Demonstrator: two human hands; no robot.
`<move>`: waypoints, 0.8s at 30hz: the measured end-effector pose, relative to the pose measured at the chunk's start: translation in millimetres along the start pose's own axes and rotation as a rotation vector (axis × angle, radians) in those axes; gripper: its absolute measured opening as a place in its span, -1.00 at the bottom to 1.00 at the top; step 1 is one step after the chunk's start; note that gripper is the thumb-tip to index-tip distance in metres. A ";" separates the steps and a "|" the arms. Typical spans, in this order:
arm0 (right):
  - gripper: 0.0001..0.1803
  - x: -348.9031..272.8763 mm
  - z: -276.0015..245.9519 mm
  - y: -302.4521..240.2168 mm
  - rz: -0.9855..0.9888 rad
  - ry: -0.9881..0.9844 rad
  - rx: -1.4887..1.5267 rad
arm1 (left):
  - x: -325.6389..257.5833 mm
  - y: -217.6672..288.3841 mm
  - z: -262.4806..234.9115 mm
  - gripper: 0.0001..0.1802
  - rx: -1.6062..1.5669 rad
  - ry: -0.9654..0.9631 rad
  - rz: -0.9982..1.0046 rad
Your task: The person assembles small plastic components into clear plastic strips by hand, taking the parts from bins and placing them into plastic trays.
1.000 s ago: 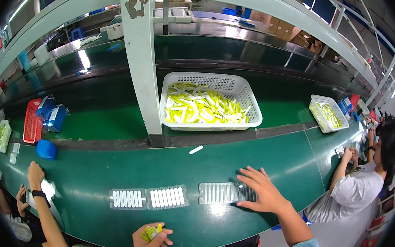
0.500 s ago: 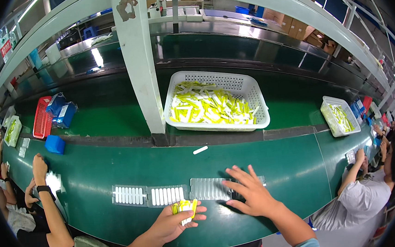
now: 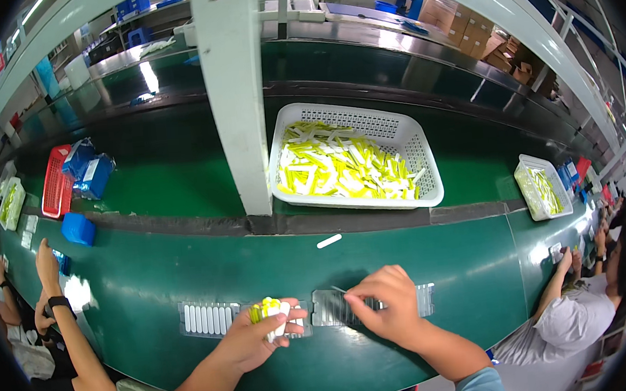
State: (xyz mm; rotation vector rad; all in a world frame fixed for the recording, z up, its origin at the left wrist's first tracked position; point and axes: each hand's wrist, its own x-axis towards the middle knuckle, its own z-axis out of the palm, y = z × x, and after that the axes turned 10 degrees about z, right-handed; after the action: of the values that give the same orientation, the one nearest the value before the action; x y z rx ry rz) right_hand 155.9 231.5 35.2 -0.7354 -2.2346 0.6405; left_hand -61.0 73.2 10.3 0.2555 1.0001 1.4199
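My left hand (image 3: 255,341) is closed around a bunch of short yellow and white sticks (image 3: 266,313). It covers much of a clear tray (image 3: 305,330) below it. To its left lies another clear tray with white sticks (image 3: 209,319) set side by side. My right hand (image 3: 389,303) is pinched over a clear ribbed tray (image 3: 329,310); a thin pale sliver shows at its fingertips, too small to name. Beyond that hand, the end of a further clear tray (image 3: 426,300) sticks out. A single white stick (image 3: 329,241) lies on the green table ahead.
A white basket (image 3: 357,201) full of yellow and white sticks stands behind a white post (image 3: 237,113). At left are a red basket (image 3: 56,182), blue packs (image 3: 93,180) and a blue box (image 3: 78,229). A smaller basket (image 3: 545,206) stands right. Other people work on both sides.
My right hand has gone from spread fingers to a pinch over the ribbed tray. My left hand has moved slightly left and up with its sticks, now covering part of a tray.
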 end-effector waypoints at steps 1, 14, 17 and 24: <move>-0.81 -4.2 4.1 3.8 -0.136 -0.045 -0.191 | -1.2 4.2 -4.6 -0.58 -0.055 -0.009 -0.003; -0.70 -39.5 15.3 -6.4 -0.074 -0.239 -0.146 | -3.3 -7.6 -8.3 -0.43 -0.119 -0.296 -0.141; -0.73 -32.9 10.7 -14.8 0.099 -0.207 0.122 | 0.4 -16.2 -6.9 -0.44 -0.045 -0.379 -0.118; -0.81 -24.3 20.1 -30.7 0.166 -0.339 0.218 | -1.4 -27.9 -1.1 -0.46 0.036 -0.410 -0.009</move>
State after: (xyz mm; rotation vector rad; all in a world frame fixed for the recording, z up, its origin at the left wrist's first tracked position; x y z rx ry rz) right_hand 146.0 188.9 30.3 -0.7504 -2.3685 1.1443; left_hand -42.1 65.9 -9.0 0.5442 0.6878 1.2745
